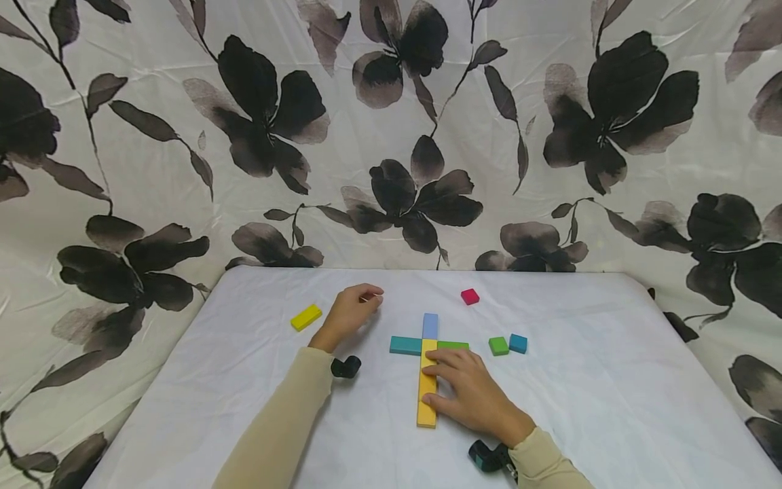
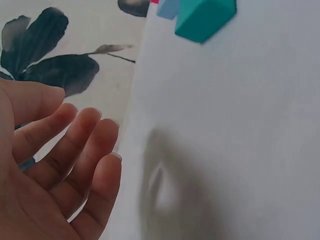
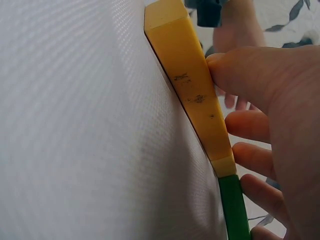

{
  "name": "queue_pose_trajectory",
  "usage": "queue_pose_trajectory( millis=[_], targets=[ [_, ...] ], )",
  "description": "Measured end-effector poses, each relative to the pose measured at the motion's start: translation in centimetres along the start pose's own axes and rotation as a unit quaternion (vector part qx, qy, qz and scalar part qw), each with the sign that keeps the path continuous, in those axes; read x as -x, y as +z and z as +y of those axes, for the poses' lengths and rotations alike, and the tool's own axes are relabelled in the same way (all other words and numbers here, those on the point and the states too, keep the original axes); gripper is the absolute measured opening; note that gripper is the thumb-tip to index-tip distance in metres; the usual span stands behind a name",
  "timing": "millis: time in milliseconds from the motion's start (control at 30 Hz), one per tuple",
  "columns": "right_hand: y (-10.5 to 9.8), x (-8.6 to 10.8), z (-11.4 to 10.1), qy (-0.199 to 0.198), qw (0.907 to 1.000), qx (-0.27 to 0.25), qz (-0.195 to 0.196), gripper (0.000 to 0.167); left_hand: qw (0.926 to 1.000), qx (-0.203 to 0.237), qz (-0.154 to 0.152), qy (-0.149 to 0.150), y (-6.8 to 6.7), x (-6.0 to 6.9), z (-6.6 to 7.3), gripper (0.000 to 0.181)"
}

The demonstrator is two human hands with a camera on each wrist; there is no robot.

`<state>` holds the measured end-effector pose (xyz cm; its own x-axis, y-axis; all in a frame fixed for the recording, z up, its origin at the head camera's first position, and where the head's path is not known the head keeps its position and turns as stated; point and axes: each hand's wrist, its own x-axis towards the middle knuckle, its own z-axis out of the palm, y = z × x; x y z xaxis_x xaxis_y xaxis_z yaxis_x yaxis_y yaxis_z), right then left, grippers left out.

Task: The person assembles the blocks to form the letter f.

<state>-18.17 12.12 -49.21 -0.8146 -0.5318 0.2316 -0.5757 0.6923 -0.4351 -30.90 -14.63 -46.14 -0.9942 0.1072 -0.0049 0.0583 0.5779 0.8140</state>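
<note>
A cross of wooden blocks lies flat on the table. Its long arm is made of yellow blocks (image 1: 426, 415) laid end to end, with a light blue block (image 1: 430, 326) at the far end. A teal block (image 1: 405, 346) adjoins it on the left and a green block (image 1: 453, 346) on the right. My right hand (image 1: 473, 394) rests its fingertips on top of the yellow blocks; the right wrist view has the thumb touching the yellow block (image 3: 192, 90) there. Left of the cross, my left hand (image 1: 350, 311) hovers with loosely bent fingers, holding nothing.
A separate yellow block (image 1: 306, 317) lies left of my left hand. Toward the right are a red block (image 1: 470, 297), a small green block (image 1: 498, 346) and a blue block (image 1: 518, 343). The white-covered table (image 1: 580, 380) ends at a floral cloth backdrop (image 1: 415, 136).
</note>
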Motion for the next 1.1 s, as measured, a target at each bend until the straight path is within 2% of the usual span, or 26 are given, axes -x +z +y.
queue_pose_trajectory(
  millis=[433, 800, 1000, 1100],
  targets=[
    [-0.1, 0.1, 0.1, -0.005, 1.0000, -0.002, 0.000, 0.044, 0.9995, -0.025, 0.020, 0.002, -1.9, 0.1, -1.8, 0.028],
    [0.0, 0.0, 0.2, -0.003, 1.0000, -0.001, -0.002, 0.044, 0.9990, -0.011, 0.044, -0.002, -3.8, 0.8, -3.3, 0.028],
    [0.0, 0.0, 0.1, -0.003, 1.0000, -0.002, 0.000, 0.044, 0.9981, 0.003, 0.055, -0.027, -5.1, 1.1, -4.4, 0.028],
    [0.0, 0.0, 0.1, -0.001, 1.0000, 0.001, 0.001, 0.045, 0.9973, 0.016, 0.065, -0.030, -5.8, 1.2, -4.7, 0.030]
  ],
)
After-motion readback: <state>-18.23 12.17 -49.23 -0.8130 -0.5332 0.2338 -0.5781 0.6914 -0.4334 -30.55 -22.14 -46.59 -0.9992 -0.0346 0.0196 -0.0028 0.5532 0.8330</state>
